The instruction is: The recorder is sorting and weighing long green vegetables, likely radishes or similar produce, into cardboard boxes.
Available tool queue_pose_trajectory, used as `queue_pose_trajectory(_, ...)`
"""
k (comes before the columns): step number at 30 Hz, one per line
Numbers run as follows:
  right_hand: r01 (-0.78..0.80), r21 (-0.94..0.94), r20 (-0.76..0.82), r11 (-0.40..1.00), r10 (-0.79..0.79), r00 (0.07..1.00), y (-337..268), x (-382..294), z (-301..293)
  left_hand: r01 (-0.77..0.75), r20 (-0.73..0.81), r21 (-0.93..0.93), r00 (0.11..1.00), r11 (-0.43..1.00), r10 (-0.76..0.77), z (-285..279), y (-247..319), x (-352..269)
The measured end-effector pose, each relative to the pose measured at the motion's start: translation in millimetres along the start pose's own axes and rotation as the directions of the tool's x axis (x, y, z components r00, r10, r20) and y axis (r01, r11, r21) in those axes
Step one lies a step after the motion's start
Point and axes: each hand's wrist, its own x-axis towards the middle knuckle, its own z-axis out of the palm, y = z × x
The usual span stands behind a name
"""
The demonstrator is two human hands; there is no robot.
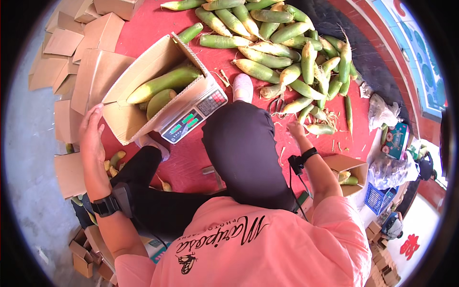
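Observation:
My left hand point(92, 131) is at the left edge of an open cardboard box point(118, 120), fingertips against its corner and thumb apart. Inside the box lie a few large green radishes point(163, 84). The box rests on a digital scale point(190, 120) with a lit display and a keypad. My right hand point(297, 130) reaches down at the near edge of a heap of green radishes point(265, 57), close to a small radish point(320, 129). Its fingertips are hard to make out, so whether it grips anything is unclear. A pair of scissors point(277, 104) lies beside the heap.
Empty cardboard boxes point(96, 39) crowd the left side of the red mat point(143, 21). To the right are a small box of radishes point(349, 168), plastic bags point(383, 111), a green printed carton point(395, 140) and a blue basket point(380, 197). Another person point(392, 226) is at the far right.

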Motion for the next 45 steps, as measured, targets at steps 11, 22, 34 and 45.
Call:
queue_pose_trajectory(11, 0.300, -0.355, -0.158, 0.885, -0.373, 0.914, -123, -4, 49, -0.004, 0.017, 0.001, 1.000, 1.000, 0.003, -4, -3, 6)
queue_pose_trajectory(22, 0.221, -0.852, -0.014, 0.475, -0.442, 0.897, -167, 31, 45, -0.012, 0.010, 0.049, 1.000, 0.999, 0.012, 5, 3, 6)
queue_pose_trajectory(34, 0.523, -0.790, 0.302, 0.320, -0.540, 0.786, -195, 6, 39, -0.071, -0.026, 0.012, 0.997, 0.997, 0.071, -9, 0, -7)
queue_pose_trajectory(45, 0.528, -0.540, -0.380, 0.656, -0.750, 0.542, -295, -102, -69, -0.143, -0.036, -0.068, 0.989, 0.987, 0.141, -7, 10, -23)
